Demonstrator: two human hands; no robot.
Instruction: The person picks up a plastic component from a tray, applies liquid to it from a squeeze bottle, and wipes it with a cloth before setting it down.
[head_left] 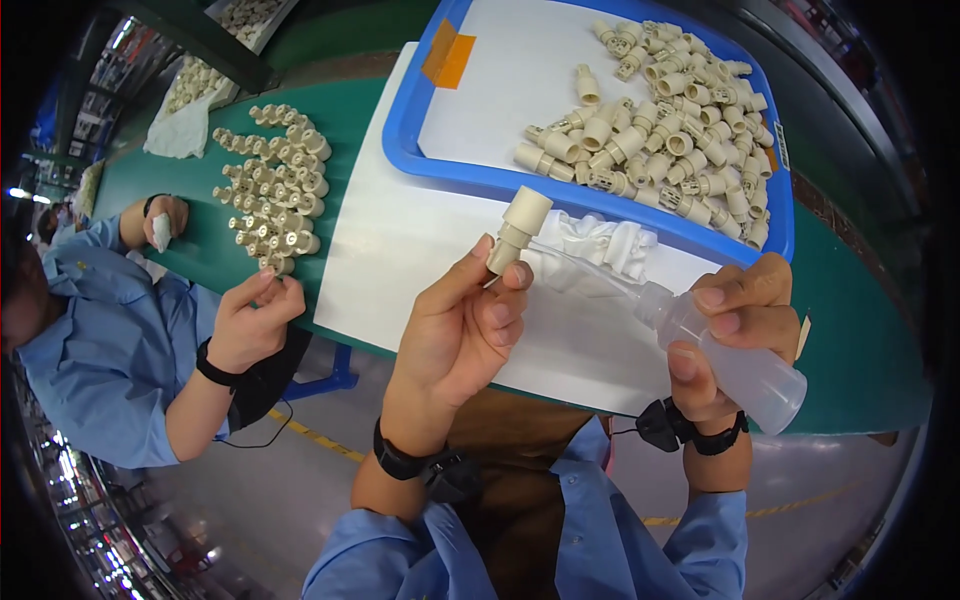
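Observation:
Between the thumb and fingers of my left hand (455,325) is a cream plastic fitting (522,222), its wide round end tilted up. My right hand (735,325) is wrapped round a translucent squeeze bottle (755,375), which lies slanted with its thin nozzle (590,268) toward the fitting. The nozzle tip reaches the fitting's narrower middle; whether it touches cannot be made out. Just beyond both hands stands a blue-rimmed tray (465,180), where a heap of similar cream fittings (690,130) lies. A crumpled white cloth (600,250) rests against the tray's near side.
White sheeting (370,240) covers part of the green table (350,110). At the left a co-worker in a blue shirt (130,340) has one hand (255,320) by rows of upright cream fittings (280,180) and a white wad in the other. More parts fill a far tray (200,80).

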